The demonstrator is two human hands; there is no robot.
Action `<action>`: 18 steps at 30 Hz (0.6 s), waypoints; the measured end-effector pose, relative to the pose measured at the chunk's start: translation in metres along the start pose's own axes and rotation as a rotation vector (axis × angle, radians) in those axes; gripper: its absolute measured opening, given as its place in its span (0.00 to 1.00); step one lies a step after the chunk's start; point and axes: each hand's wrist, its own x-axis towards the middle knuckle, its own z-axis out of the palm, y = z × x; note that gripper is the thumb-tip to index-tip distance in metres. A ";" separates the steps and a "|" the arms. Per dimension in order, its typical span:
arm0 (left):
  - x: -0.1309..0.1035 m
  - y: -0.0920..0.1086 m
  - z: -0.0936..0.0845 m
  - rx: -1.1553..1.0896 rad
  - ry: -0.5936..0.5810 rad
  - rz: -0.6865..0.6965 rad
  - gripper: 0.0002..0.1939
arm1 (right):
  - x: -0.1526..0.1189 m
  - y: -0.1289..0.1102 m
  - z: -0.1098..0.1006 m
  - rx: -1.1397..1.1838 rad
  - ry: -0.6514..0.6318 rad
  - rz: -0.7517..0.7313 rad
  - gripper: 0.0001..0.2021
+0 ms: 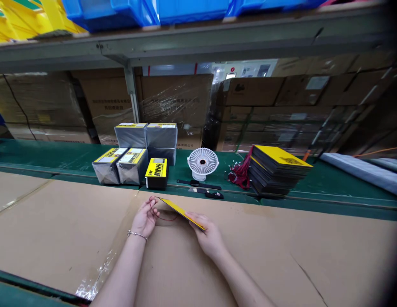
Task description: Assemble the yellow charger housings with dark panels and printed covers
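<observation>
A thin yellow and black card is tilted above the cardboard-covered bench. My right hand grips its right end, fingers on the yellow face and thumb hidden. At the card's left end, my left hand has its fingers closed on a thin red cord, which loops below the card. A bracelet circles my left wrist. Beyond the card stand a small yellow and black box and a white round fan. A tall stack of yellow-topped cards is at the right, beside a bundle of red cords.
Wrapped boxes stand back left. Black straps lie before the fan. Long grey wrapped pieces are at the right. A metal shelf beam with blue bins spans overhead. Large cartons stand behind the bench.
</observation>
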 end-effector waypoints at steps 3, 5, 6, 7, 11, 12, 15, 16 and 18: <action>-0.002 0.002 0.001 0.067 -0.019 0.042 0.11 | 0.000 0.001 0.000 0.069 0.024 0.015 0.14; -0.002 0.002 0.001 0.117 -0.036 0.059 0.13 | 0.000 0.001 0.001 0.082 0.026 0.014 0.13; -0.002 0.002 0.001 0.136 -0.042 0.065 0.15 | 0.000 0.001 0.001 0.086 0.028 0.019 0.13; -0.002 0.001 0.000 0.151 -0.045 0.072 0.15 | 0.000 0.001 0.001 0.093 0.031 0.027 0.13; 0.000 -0.003 -0.001 0.234 -0.036 0.124 0.18 | -0.001 0.000 0.003 0.117 0.032 0.056 0.13; 0.001 -0.004 0.000 0.265 -0.032 0.143 0.19 | -0.001 -0.001 0.003 0.119 0.028 0.058 0.13; 0.002 -0.006 0.001 0.335 -0.011 0.179 0.21 | 0.000 -0.002 0.004 0.130 0.017 0.071 0.13; 0.002 -0.006 0.001 0.344 0.001 0.182 0.20 | 0.000 -0.003 0.004 0.138 0.016 0.080 0.13; 0.002 -0.006 0.001 0.347 0.031 0.183 0.20 | 0.001 -0.004 0.004 0.173 0.018 0.109 0.13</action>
